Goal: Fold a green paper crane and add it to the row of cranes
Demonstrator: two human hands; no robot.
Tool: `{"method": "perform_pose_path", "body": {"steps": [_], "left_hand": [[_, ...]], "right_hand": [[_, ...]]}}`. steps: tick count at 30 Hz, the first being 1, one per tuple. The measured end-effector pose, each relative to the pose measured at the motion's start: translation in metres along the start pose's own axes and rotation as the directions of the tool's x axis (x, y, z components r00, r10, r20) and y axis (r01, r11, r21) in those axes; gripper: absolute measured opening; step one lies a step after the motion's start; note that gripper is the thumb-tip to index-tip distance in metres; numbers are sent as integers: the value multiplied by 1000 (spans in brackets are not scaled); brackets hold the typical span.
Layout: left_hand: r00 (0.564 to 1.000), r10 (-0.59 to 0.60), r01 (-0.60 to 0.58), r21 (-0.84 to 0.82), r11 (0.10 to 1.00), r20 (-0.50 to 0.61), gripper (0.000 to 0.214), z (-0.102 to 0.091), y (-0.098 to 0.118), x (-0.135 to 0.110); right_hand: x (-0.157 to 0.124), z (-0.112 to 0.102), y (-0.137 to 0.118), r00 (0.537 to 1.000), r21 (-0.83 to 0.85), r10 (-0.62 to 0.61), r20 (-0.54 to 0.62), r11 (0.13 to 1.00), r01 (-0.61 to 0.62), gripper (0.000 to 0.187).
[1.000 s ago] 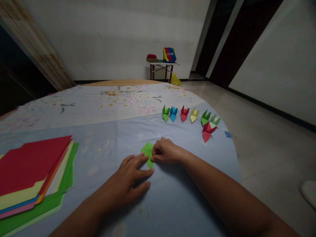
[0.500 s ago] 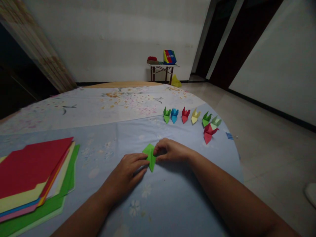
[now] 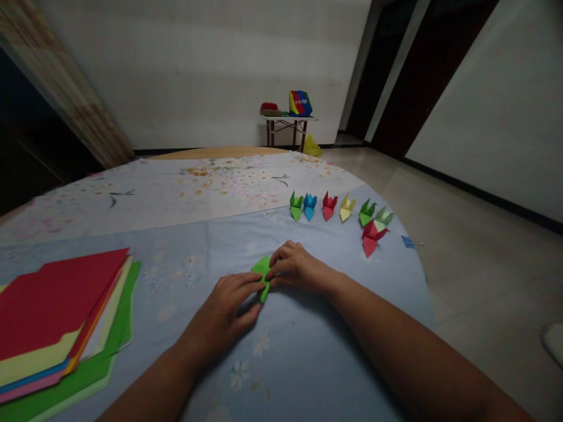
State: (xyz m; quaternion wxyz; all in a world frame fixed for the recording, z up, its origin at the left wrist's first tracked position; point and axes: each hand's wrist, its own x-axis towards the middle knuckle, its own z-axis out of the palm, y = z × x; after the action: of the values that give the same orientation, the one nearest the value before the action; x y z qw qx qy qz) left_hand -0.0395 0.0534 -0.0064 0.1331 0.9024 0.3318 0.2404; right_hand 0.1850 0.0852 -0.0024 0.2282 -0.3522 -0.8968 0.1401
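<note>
A small piece of folded bright green origami paper (image 3: pixel 261 266) lies on the blue cloth in front of me, with its pointed end toward me. My left hand (image 3: pixel 226 305) grips it from the left, the fingertips over its middle and the thumb at its lower edge. From the right, my right hand (image 3: pixel 299 266) has its fingers closed on the right edge of the paper. Both hands' fingertips nearly meet over it and hide part of the folds.
Several folded paper cranes stand at the right, among them a blue crane (image 3: pixel 310 205) and a red crane (image 3: pixel 373 237). A stack of coloured paper sheets (image 3: pixel 61 293) lies at the left. Behind the round table is a small side table (image 3: pixel 288 119) with a colourful bag (image 3: pixel 300 103).
My right fingers have moved left over the green paper, closer to my left fingertips. The paper's right side now looks folded inward and narrower. My left hand has barely moved.
</note>
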Motion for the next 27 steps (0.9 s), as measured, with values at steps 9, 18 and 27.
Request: {"method": "perform_pose_path", "body": {"steps": [9,18,27], "left_hand": [[991,-38,48,79,996,-126,17,1,-2,3],[954,206,-157,219,963,-219,17,-5,5,3],[948,244,-185,268,945,-204,16,1,5,0]], "right_hand": [[1,5,2,1000,70,-12,-26,997,14,19],[0,-1,-6,993,115,-67,-98,990,78,27],[3,-1,-13,985,-30,-170,-13,985,170,15]]}}
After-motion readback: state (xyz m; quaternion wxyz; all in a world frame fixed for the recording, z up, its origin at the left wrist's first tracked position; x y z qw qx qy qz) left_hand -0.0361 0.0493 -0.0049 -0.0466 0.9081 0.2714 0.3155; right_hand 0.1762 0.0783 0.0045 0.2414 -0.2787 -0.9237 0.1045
